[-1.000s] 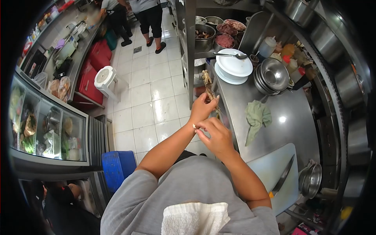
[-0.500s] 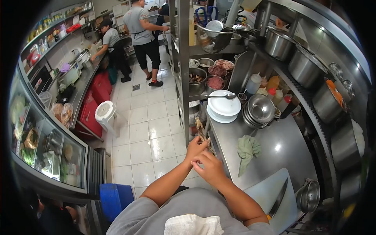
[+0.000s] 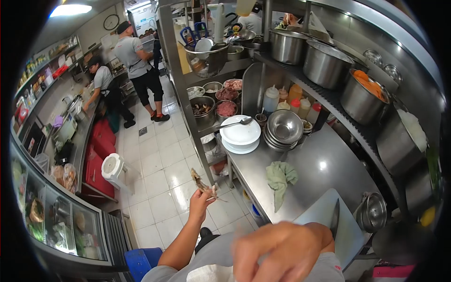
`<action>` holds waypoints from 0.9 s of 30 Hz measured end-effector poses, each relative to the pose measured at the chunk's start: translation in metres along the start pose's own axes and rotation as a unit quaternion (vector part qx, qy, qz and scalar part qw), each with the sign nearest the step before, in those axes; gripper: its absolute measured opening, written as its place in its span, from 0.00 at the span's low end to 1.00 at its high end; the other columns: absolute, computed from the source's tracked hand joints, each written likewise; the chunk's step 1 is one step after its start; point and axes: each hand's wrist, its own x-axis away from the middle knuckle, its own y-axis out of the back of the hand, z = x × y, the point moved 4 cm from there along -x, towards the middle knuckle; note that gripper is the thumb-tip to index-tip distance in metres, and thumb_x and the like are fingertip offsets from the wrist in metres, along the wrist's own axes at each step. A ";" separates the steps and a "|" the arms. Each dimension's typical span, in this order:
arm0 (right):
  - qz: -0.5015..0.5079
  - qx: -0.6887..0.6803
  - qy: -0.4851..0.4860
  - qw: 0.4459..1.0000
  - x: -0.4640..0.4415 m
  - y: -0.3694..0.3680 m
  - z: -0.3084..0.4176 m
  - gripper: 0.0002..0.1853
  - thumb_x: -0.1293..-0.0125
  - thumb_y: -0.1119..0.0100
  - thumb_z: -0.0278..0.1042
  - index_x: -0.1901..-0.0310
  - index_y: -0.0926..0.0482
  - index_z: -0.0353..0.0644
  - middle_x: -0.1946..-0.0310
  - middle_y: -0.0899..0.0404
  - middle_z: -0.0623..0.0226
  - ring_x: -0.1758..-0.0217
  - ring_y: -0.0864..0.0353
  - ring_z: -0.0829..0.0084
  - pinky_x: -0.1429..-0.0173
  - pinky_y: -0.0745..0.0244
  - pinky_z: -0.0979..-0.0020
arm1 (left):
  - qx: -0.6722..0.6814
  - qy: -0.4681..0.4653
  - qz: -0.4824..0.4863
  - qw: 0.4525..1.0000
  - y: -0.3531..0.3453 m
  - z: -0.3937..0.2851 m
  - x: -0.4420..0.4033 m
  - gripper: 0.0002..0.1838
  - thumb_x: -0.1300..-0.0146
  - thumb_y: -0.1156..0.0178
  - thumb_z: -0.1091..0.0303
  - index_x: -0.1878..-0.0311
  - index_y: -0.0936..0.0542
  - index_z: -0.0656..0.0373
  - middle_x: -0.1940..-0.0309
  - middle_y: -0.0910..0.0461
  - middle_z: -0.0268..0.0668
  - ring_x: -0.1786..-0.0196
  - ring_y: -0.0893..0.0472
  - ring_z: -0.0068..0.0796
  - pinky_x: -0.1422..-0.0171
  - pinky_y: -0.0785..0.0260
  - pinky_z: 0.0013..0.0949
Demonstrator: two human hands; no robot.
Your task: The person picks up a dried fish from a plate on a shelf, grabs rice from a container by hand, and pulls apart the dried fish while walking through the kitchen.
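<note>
My left hand (image 3: pixel 201 199) is closed in a pinch around a thin, ragged, yellow-brown piece of food (image 3: pixel 199 182), held out over the tiled floor. A fine strand trails from its right side; its exact kind is unclear. Close to the camera, my right hand (image 3: pixel 277 254) is blurred, its fingers bent and partly cut off by the lower edge. Whether it holds anything does not show. Below that hand lies a white cloth (image 3: pixel 211 273) against my grey shirt.
On the steel counter (image 3: pixel 324 178) are stacked white plates (image 3: pixel 240 131) with a spoon (image 3: pixel 235 123), metal bowls (image 3: pixel 284 126), a green cloth (image 3: pixel 280 178) and a cutting board (image 3: pixel 324 214) with a knife (image 3: pixel 335 218). Two people stand at back left. A white stool (image 3: pixel 112 165) is on the floor.
My hands have parted: the left moved left with the piece of food, while the right let go and came up toward the camera. The view has tilted up and turned right.
</note>
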 end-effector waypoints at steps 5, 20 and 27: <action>-0.007 -0.067 0.045 0.997 0.007 0.011 -0.007 0.04 0.43 0.43 0.26 0.68 0.22 0.36 0.70 0.25 0.60 0.70 0.28 0.69 0.68 0.34 0.69 | 0.037 -0.008 0.014 0.999 0.010 -0.003 0.007 0.17 0.38 0.45 0.64 0.50 0.30 0.63 0.57 0.23 0.38 0.55 0.22 0.32 0.49 0.30 0.36; -0.357 0.369 -0.287 0.809 0.117 0.091 -0.177 0.09 0.45 0.39 0.27 0.61 0.21 0.38 0.65 0.24 0.68 0.66 0.26 0.79 0.62 0.30 0.77 | 0.074 -0.031 0.215 0.973 -0.047 -0.046 0.027 0.20 0.39 0.46 0.72 0.43 0.33 0.65 0.49 0.26 0.39 0.45 0.26 0.32 0.42 0.33 0.39; -0.357 0.357 -0.356 0.786 0.140 0.093 -0.208 0.10 0.44 0.38 0.34 0.65 0.21 0.37 0.70 0.23 0.65 0.70 0.23 0.73 0.64 0.29 0.74 | -0.073 -0.092 0.207 0.971 -0.055 -0.037 0.032 0.23 0.41 0.45 0.76 0.41 0.34 0.66 0.50 0.26 0.37 0.45 0.27 0.27 0.39 0.37 0.33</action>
